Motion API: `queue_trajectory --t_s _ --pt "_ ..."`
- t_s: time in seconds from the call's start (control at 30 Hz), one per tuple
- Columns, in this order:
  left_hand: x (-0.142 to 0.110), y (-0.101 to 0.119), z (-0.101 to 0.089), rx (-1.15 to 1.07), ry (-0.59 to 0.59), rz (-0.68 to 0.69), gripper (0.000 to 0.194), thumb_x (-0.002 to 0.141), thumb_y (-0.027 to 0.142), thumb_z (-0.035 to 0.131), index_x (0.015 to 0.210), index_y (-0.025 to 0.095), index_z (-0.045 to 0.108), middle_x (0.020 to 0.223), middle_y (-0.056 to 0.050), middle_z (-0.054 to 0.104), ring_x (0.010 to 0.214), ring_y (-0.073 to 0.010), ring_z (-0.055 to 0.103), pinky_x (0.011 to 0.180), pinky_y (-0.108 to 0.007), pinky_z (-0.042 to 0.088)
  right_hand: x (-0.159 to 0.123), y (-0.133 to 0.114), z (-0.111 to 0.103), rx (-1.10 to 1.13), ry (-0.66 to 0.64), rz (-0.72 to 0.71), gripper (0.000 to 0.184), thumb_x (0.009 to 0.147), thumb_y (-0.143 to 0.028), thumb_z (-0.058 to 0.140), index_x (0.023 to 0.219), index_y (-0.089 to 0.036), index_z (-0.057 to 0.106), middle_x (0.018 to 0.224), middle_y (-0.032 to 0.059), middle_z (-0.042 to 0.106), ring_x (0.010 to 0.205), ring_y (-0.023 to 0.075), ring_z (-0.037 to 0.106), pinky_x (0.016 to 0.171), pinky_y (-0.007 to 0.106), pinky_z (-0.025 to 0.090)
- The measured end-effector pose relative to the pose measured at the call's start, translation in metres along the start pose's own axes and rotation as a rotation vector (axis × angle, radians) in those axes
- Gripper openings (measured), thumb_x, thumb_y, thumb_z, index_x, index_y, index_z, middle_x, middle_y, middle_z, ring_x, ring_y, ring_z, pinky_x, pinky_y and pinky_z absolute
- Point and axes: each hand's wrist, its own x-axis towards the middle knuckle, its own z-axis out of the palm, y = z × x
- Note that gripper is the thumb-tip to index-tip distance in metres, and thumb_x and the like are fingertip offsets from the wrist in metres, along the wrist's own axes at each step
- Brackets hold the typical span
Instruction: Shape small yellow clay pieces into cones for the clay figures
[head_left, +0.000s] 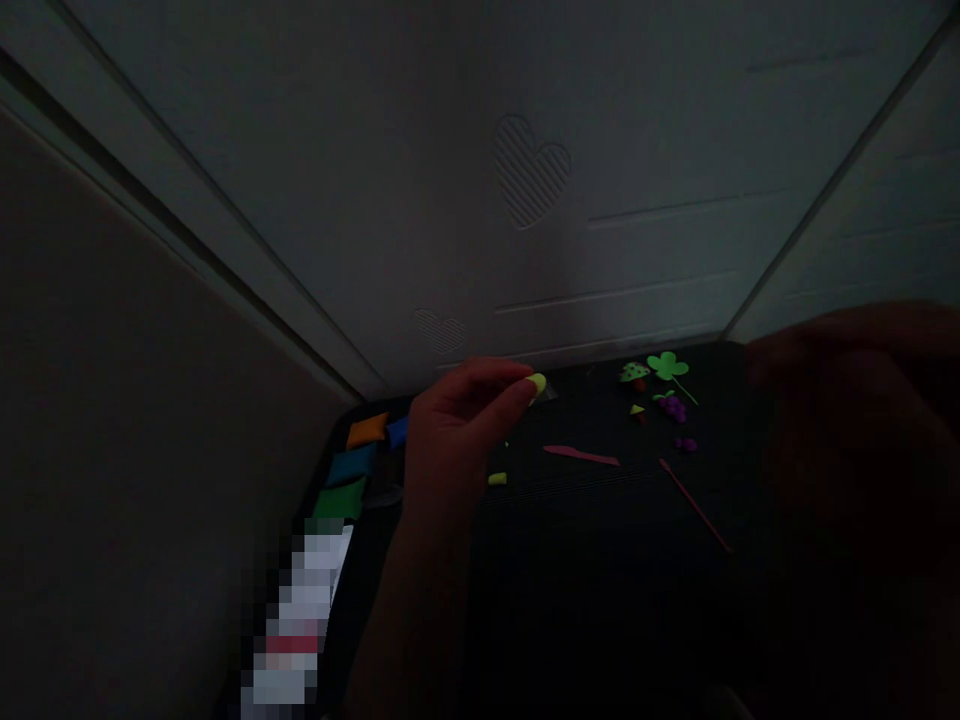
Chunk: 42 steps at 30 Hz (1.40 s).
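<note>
Between the thumb and fingers of my left hand (pixel 457 425) is a small lump of yellow modelling clay (pixel 538 383), held above the dark table. My right hand (pixel 862 350) is raised at the right, apart from the left one; it is dark and blurred, so its fingers cannot be made out. Below the left hand lies another yellow clay piece (pixel 497 479). A pink plastic knife (pixel 580 456) and a thin pink modelling stick (pixel 696 506) rest on the table between the hands.
Toward the back right lie a green clover (pixel 667 366), a spotted mushroom (pixel 634 373), a smaller mushroom (pixel 637 412), purple grapes (pixel 673 408) and a purple piece (pixel 685 445). Orange (pixel 367 431), teal (pixel 352 464) and green packs (pixel 340 499) line the left edge. A panelled white surface (pixel 637 150) stands behind.
</note>
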Motion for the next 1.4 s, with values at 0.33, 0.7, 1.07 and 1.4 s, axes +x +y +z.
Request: queue_trajectory --t_s 0.33,0.7,1.07,1.4 --pt "-0.025 -0.067 0.001 0.68 -0.455 0.114 0.018 0.081 0.035 0.062 0.087 0.019 0.068 0.089 -0.005 0.07 0.087 -0.0175 0.062 0.081 -0.033 0.047 -0.029 0.03 0.052 0.183 -0.035 0.246 0.017 0.085 -0.03 0.056 0.097 -0.024 0.065 0.087 0.0002 0.065 0.076 0.0142 0.06 0.069 0.03 0.047" --pt "-0.058 -0.126 -0.022 1.05 -0.612 0.146 0.018 0.084 0.03 0.056 0.09 0.017 0.066 0.092 -0.009 0.069 0.092 -0.0218 0.059 0.086 -0.04 0.045 -0.061 0.072 0.113 0.307 -0.297 0.47 0.023 0.083 -0.032 0.051 0.095 -0.018 0.065 0.091 0.006 0.067 0.082 0.0181 0.061 0.074 0.034 0.047" --pt "0.008 -0.084 -0.091 1.443 -0.79 0.145 0.047 0.084 0.012 0.045 0.129 0.023 0.05 0.135 -0.009 0.052 0.128 -0.0271 0.042 0.103 -0.047 0.033 -0.068 0.089 0.121 0.367 -0.243 0.641 0.026 0.081 -0.035 0.051 0.095 -0.019 0.065 0.089 0.0051 0.066 0.082 0.019 0.06 0.075 0.035 0.046" --pt "0.026 -0.096 -0.101 1.646 -0.99 0.185 0.035 0.086 0.013 0.042 0.117 0.02 0.056 0.121 -0.011 0.06 0.118 -0.0257 0.048 0.098 -0.043 0.033 -0.069 0.09 0.122 0.39 -0.245 0.678 0.026 0.081 -0.035 0.051 0.095 -0.018 0.065 0.088 0.005 0.066 0.083 0.0193 0.06 0.076 0.036 0.045"
